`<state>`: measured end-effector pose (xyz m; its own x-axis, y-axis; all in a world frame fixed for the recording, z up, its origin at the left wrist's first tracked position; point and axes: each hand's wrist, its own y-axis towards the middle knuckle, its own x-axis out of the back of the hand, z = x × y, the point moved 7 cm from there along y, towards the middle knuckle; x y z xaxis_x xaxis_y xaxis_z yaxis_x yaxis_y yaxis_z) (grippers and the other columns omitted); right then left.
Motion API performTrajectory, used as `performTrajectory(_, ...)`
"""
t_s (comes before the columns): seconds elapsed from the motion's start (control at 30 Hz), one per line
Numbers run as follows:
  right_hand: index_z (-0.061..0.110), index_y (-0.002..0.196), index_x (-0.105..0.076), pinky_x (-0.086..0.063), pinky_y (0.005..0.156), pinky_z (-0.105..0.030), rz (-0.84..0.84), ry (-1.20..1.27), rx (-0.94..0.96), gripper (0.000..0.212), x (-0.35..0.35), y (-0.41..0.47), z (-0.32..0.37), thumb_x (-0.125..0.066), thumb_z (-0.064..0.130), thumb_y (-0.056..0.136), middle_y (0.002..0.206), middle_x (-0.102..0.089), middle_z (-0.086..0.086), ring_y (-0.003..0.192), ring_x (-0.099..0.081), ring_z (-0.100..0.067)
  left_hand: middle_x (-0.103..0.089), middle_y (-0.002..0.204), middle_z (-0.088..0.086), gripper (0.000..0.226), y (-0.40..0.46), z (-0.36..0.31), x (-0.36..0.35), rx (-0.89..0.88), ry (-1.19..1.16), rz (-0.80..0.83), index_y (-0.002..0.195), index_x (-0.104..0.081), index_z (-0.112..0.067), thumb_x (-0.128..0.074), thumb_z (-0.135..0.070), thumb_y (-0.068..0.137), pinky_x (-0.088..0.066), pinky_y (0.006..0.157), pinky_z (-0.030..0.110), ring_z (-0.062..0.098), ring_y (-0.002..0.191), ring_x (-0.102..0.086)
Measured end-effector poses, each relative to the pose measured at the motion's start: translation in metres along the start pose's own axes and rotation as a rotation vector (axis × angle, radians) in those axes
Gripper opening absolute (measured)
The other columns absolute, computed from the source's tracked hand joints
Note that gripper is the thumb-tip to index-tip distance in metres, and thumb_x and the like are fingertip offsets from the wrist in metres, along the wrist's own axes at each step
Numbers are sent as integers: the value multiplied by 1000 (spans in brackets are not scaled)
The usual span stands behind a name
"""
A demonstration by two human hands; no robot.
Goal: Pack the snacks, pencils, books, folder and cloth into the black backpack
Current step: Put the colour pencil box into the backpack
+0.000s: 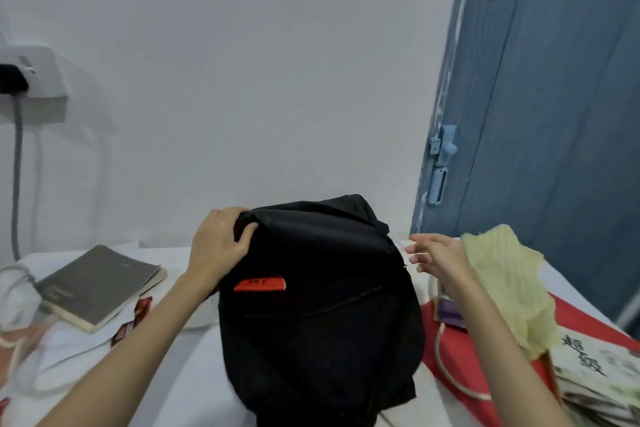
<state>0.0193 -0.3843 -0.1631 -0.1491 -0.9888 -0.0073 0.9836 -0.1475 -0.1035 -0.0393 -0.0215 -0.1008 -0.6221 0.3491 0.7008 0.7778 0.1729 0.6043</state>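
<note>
Black backpack (322,308) upright in front of me on the white bench (194,367). My left hand (218,243) grips its top left corner. My right hand (436,255) hovers just right of it, fingers loose, holding nothing. Grey book (100,284) lies left; yellow cloth (505,281) right, over a red bag (450,350)
</note>
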Motion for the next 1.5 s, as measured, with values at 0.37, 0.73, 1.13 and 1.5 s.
performTrajectory(0.37,18,134,-46,-42,95,-35,199,-792,211,62,-48,98,-69,-67,9,77,124,-51,-21,118,-47,-37,-65,104,8,19,-8,-2,15,259,-113,-226,108,-59,-8,-56,-15,90,-35,81,25,25,97,-57)
performTrajectory(0.73,17,103,-51,-38,86,-29,272,-1004,422,39,-38,99,-30,-68,1,72,118,-50,-16,111,-49,-34,-65,101,6,15,-6,-11,19,259,-82,-265,103,-60,-10,-57,-15,89,-37,80,26,25,96,-57)
performTrajectory(1.13,14,105,-59,-35,89,-47,-514,-974,552,42,49,13,36,-74,9,66,133,-36,-18,112,-34,-38,-65,100,-2,17,-7,-12,24,205,-223,-218,105,-63,-14,-60,-18,88,-37,84,23,12,92,-53)
performTrajectory(1.5,25,82,-53,-42,76,-31,-231,-452,406,34,68,-42,39,-79,11,67,100,-58,-10,88,-55,-25,-61,94,-10,15,-9,-14,19,132,-346,-117,101,-64,-18,-62,-19,87,-37,83,20,9,91,-54)
